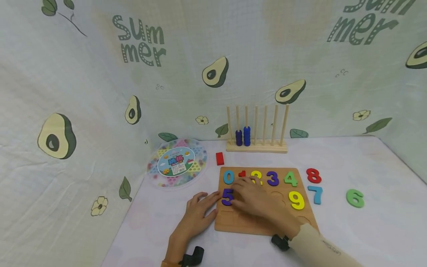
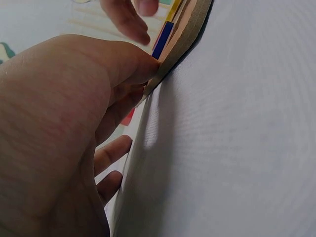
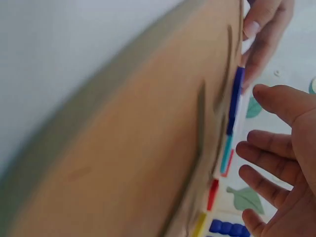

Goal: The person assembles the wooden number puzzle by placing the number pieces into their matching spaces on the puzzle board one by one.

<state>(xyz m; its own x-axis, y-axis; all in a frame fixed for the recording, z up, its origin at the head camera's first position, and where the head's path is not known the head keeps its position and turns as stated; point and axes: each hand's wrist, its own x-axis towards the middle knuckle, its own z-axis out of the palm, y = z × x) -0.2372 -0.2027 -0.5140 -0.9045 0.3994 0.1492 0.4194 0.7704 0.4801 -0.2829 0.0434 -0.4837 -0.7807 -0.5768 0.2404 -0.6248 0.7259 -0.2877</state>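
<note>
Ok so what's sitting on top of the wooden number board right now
On the wooden number board sit 0, 3, 4, 5 and 9. The right hand partly covers the red 1 and yellow 2 and hides some empty slots.

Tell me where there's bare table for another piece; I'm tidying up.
Free: the patch right of the green 6, the strip between the peg rack and the number board, and the near edge below the round game box. Crowded: the board's left end, under the left hand and right hand.
</note>
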